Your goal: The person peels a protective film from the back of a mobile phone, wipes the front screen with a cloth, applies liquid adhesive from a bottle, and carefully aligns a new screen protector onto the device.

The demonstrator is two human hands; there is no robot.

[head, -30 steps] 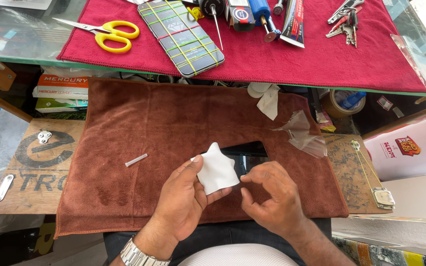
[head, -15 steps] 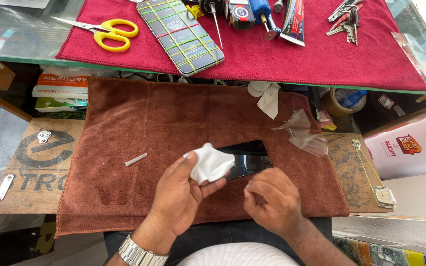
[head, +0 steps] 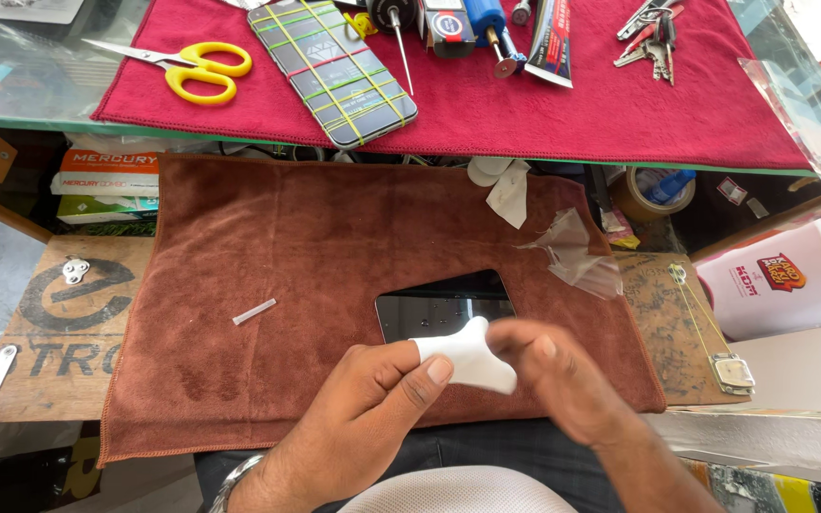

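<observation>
both hands have dropped lower than half a second ago. the left hand [head: 372, 399] pinches a small white wipe [head: 467, 356] between thumb and fingers; the right hand [head: 563, 380], blurred, touches its other edge, grip unclear. the wipe now hangs at the near edge of the dark phone screen [head: 444, 302] on the brown towel [head: 287, 247], leaving more glass bare.

Phone-repair workbench: banded phone [head: 339, 68], screwdriver [head: 396, 28], scissors [head: 182, 68].

Brown towel [head: 268, 247] lies open left of the phone [head: 444, 302]; plastic film [head: 577, 255] crowds its right
</observation>
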